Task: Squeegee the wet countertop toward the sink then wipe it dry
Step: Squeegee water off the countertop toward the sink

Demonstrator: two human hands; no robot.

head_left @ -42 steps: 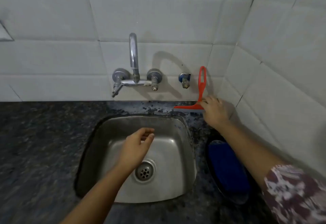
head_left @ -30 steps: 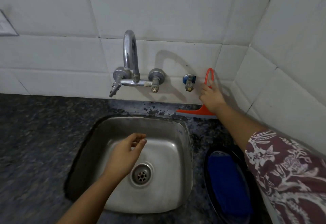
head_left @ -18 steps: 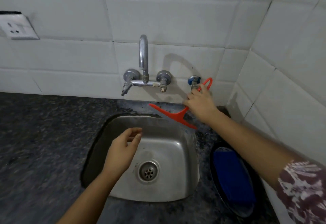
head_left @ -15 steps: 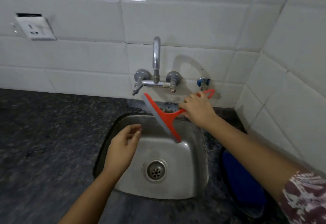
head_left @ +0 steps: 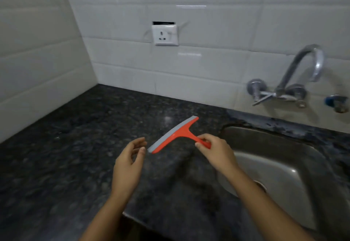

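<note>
My right hand [head_left: 216,152] grips the handle of a red squeegee [head_left: 177,134] with a grey rubber blade. The blade runs diagonally over the dark speckled countertop [head_left: 75,146], just left of the steel sink [head_left: 280,166]; whether it touches the stone I cannot tell. My left hand [head_left: 129,163] hovers beside the blade's near end with fingers apart and nothing in it. No wiping cloth shows in this view.
A chrome wall tap [head_left: 295,81] and a small blue-handled valve [head_left: 336,102] sit above the sink at right. A white power socket [head_left: 165,34] is on the tiled back wall. Tiled wall closes the counter's left side. The counter's front edge runs below my arms.
My right hand took the squeegee from the wall beside the tap and carried it left across the sink to the countertop. My view swung left; my left hand moved from over the sink to the counter.
</note>
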